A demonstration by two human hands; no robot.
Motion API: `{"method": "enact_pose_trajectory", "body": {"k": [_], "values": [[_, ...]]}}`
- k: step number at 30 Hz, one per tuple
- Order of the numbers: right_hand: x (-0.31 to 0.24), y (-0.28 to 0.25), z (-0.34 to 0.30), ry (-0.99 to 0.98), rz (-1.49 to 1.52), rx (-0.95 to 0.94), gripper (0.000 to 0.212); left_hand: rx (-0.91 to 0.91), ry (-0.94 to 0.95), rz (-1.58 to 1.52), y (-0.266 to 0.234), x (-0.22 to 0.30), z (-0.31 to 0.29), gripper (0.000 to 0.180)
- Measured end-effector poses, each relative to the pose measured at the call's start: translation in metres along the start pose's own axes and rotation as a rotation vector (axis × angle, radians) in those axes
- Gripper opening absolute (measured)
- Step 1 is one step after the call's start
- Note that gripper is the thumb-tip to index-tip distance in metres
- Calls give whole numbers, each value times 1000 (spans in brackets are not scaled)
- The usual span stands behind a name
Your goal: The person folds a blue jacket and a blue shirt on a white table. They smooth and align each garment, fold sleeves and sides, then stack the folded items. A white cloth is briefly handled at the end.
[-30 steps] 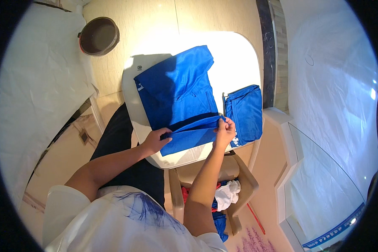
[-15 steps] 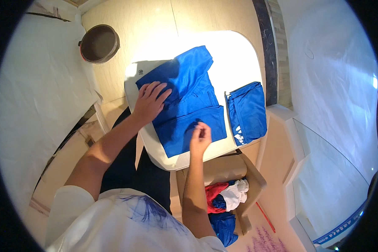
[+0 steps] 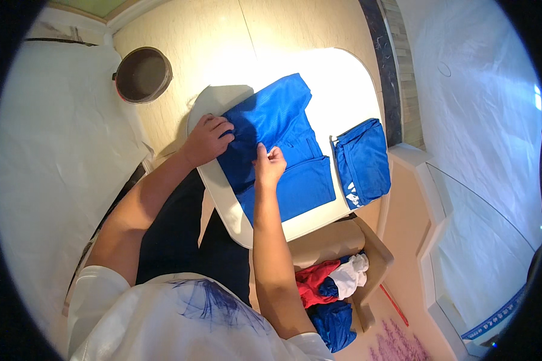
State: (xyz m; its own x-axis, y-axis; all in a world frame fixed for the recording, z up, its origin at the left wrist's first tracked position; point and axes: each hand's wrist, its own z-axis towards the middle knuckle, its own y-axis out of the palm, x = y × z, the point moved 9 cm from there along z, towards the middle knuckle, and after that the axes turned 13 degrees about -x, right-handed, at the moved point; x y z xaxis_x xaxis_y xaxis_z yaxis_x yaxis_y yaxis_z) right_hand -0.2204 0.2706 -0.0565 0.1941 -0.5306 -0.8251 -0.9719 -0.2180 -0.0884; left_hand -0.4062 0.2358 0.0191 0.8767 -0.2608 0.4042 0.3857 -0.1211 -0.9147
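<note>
1. found blue garment (image 3: 296,141) flat, partly folded, on white table (image 3: 350,78).
2. bent left hand (image 3: 208,141) over its left edge, probably for steadying; could not tell grip.
3. held right hand (image 3: 270,165) half closed over it; could not confirm pinching.
4. noticed folded blue bundle (image 3: 364,162) limiting space rightward; nearby, chair (image 3: 328,237) with clothes (image 3: 314,283).

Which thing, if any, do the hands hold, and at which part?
The left hand is at the upper-left corner of the larger blue garment, the right hand over its middle; whether either grips it cannot be told.
</note>
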Motion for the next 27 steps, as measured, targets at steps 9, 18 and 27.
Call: {"method": "enact_pose_trajectory", "body": {"k": [9, 18, 27], "values": [[43, 45, -51, 342, 165, -99, 24, -172, 127, -67, -29, -21, -21, 21], [-37, -16, -40, -16, -403, 268, 29, 59, -209, -454, -17, -56, 22, 22], [-82, -34, 40, 47, -552, 454, 27, -126, -418, -326, 12, -41, 131, 39]]}}
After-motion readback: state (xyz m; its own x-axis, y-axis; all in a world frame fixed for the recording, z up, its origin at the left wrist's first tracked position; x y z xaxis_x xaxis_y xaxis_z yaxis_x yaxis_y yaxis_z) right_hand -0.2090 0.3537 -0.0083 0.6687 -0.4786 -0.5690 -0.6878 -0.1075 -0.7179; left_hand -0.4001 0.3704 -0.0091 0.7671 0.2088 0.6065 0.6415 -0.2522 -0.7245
